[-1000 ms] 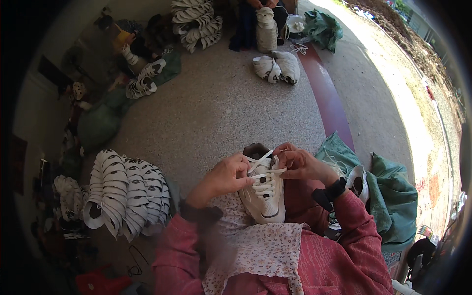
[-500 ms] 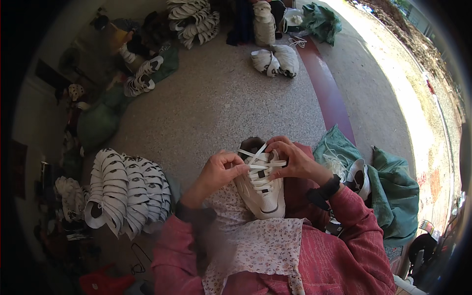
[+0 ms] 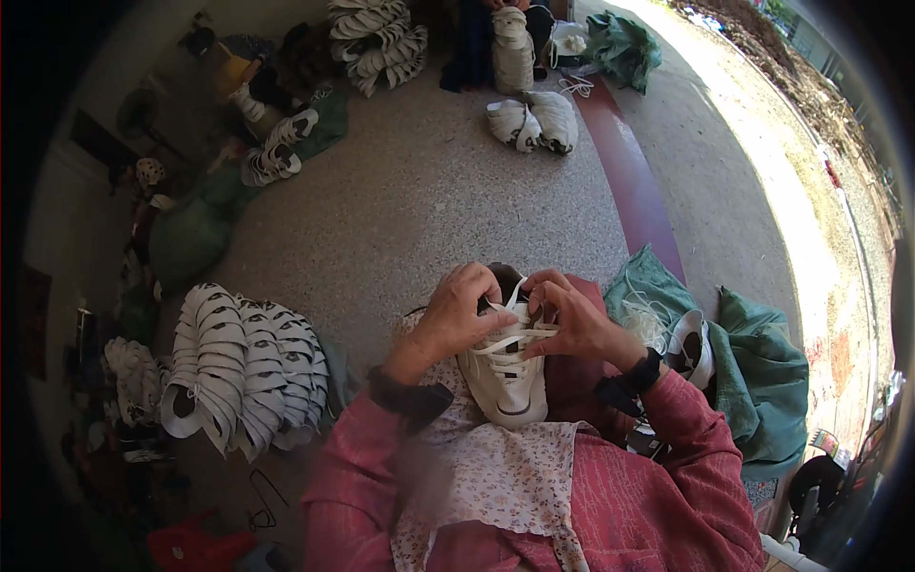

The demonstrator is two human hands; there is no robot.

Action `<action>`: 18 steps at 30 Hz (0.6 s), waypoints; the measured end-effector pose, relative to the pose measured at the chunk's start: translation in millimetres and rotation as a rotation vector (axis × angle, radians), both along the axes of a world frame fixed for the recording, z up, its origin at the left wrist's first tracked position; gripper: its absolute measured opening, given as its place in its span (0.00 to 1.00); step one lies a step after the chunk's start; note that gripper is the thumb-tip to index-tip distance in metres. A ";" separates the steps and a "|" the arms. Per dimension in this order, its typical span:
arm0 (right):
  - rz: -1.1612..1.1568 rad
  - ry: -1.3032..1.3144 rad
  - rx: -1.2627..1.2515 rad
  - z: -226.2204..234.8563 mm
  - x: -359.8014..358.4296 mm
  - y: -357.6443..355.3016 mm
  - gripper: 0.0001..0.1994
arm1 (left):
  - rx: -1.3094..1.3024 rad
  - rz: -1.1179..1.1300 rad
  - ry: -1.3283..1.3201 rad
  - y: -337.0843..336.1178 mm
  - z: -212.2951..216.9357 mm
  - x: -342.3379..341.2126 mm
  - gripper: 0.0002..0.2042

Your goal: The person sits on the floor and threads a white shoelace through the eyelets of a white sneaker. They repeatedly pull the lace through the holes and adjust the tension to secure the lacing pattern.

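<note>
- Shoe (image 3: 510, 396): off-white, with a dark lining in the opening and perforations over the toe; sole down on the lap, toe toward the person, heel away.
- Lace (image 3: 505, 350): white and flat, threaded in rows across the front; its upper part is loose, one strand slanting up across the opening.
- The left hand (image 3: 464, 310) has bent fingers at the upper left eyelets; the right hand (image 3: 579, 319) pinches lace at the right edge.
</note>
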State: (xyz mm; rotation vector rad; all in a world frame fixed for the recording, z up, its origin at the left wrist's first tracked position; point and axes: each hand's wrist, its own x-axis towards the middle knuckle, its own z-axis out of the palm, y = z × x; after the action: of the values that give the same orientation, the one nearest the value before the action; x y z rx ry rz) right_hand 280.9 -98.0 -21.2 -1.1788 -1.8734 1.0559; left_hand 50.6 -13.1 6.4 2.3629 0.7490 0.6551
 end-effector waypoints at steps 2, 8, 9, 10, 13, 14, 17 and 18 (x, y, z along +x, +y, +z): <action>0.024 0.066 -0.033 3.3 1.5 -2.3 0.30 | -0.261 -0.033 0.091 -5.9 14.8 -1.7 0.14; 0.025 0.487 -0.310 33.0 31.9 5.1 0.36 | -0.690 0.035 -0.070 -2.4 41.0 -52.5 0.12; -0.080 0.453 -0.280 32.7 34.0 8.3 0.30 | -0.737 0.068 -0.128 -0.7 46.6 -62.4 0.12; -0.123 0.337 -0.216 22.9 36.5 15.1 0.28 | -0.739 0.090 -0.165 0.6 51.4 -69.3 0.11; -0.154 0.033 -0.131 -6.6 29.0 29.8 0.24 | -0.736 0.149 -0.213 -2.8 53.7 -95.8 0.12; -0.098 -0.037 -0.167 -8.1 18.1 30.2 0.24 | -0.777 0.163 -0.211 -7.1 50.9 -101.6 0.12; 0.020 -0.352 -0.269 -8.2 -7.3 39.3 0.22 | -0.866 0.160 -0.181 -16.5 39.0 -116.6 0.14; 0.052 -0.478 -0.302 -10.2 -11.0 42.5 0.22 | -0.896 0.140 -0.197 -18.2 36.8 -118.6 0.15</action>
State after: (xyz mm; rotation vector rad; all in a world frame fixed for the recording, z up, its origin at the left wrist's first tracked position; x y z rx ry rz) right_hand 269.8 -55.5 -31.4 -1.6825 -2.1607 1.1930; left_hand -68.0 -31.3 43.2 1.4213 0.8840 0.4578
